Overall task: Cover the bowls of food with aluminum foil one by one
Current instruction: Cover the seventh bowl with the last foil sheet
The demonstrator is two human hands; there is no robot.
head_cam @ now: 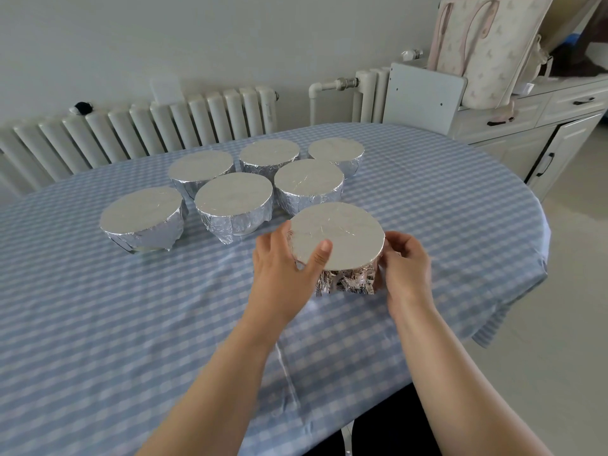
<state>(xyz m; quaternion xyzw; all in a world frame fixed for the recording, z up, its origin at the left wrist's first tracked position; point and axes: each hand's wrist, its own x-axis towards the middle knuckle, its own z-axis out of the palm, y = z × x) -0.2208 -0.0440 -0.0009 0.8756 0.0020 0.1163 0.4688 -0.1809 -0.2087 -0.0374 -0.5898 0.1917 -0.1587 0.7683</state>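
We see no food: foil hides contents of nearest bowl (337, 236) and six foil-wrapped bowls (233, 197) behind it. Our right hand (406, 266) fingertips tucked behind bowl's side, gripping foil there. Our left hand (284, 269) cups other side, thumb on flat top. Bowl sits on checked tablecloth (131, 324), near table centre.

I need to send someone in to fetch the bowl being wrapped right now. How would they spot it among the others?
On the blue checked tablecloth stand seven foil-covered bowls. Six sit grouped toward the radiator; the seventh bowl stands alone, nearest the person. It is the only one held, with the left hand and right hand on its sides, and its side foil looks more crumpled.
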